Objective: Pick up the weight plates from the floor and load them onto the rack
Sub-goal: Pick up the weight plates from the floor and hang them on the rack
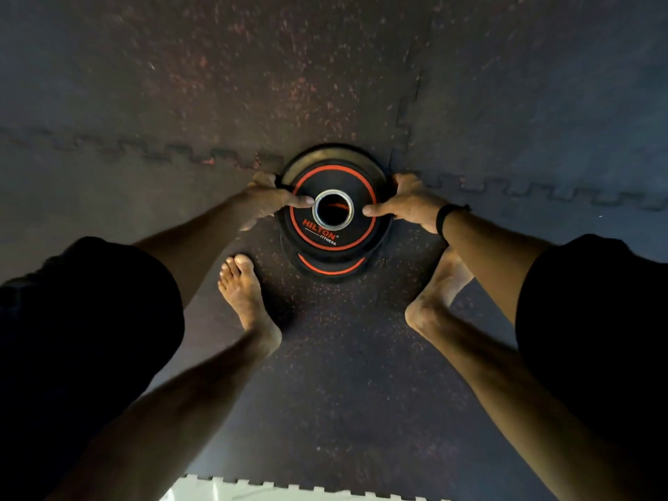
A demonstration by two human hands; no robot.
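Note:
A black weight plate (pixel 338 231) with a red ring, a metal centre hole and white "HILTON FITNESS" lettering lies on top of a small stack on the floor. A lower plate (pixel 330 271) of the stack shows beneath it, nearer me, and another plate edge (pixel 314 157) shows behind. My left hand (pixel 269 198) grips the top plate's left rim, thumb on its face near the hole. My right hand (pixel 408 202) grips the right rim the same way; a black band sits on that wrist. No rack is in view.
The floor is dark speckled rubber matting (pixel 325 85) with jigsaw seams. My bare left foot (pixel 245 298) and right foot (pixel 437 287) stand close on either side of the stack. A white floor strip (pixel 274 491) borders the mat behind me.

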